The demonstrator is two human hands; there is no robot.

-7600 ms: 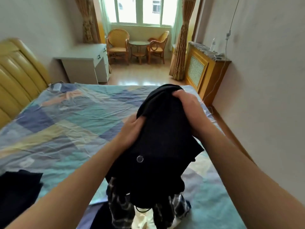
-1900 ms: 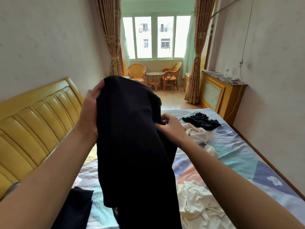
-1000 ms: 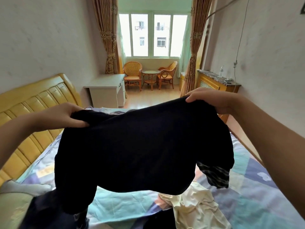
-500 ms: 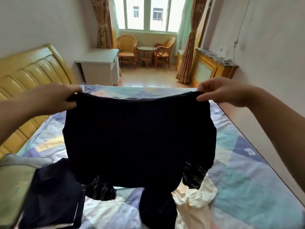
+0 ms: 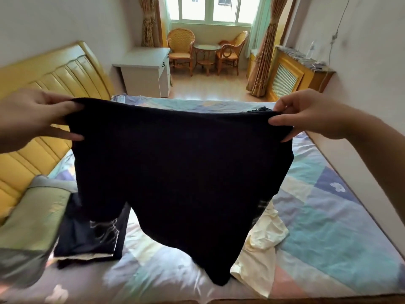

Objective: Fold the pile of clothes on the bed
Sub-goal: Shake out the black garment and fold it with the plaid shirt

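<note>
I hold a black garment spread wide in the air above the bed. My left hand pinches its upper left corner and my right hand pinches its upper right corner. The cloth hangs down with its lowest tip close to the sheet. A folded dark garment lies on the bed at the lower left. A cream garment lies crumpled behind the hanging cloth at the right. Another dark piece shows just above the held cloth's top edge.
A yellow padded headboard runs along the left, with a green pillow below it. A white desk, wicker chairs with a small table, and a wooden cabinet stand beyond the bed. A wall is close on the right.
My hands have moved further apart and lowered slightly, stretching the black garment flatter. My view has tilted further down toward the bed.
</note>
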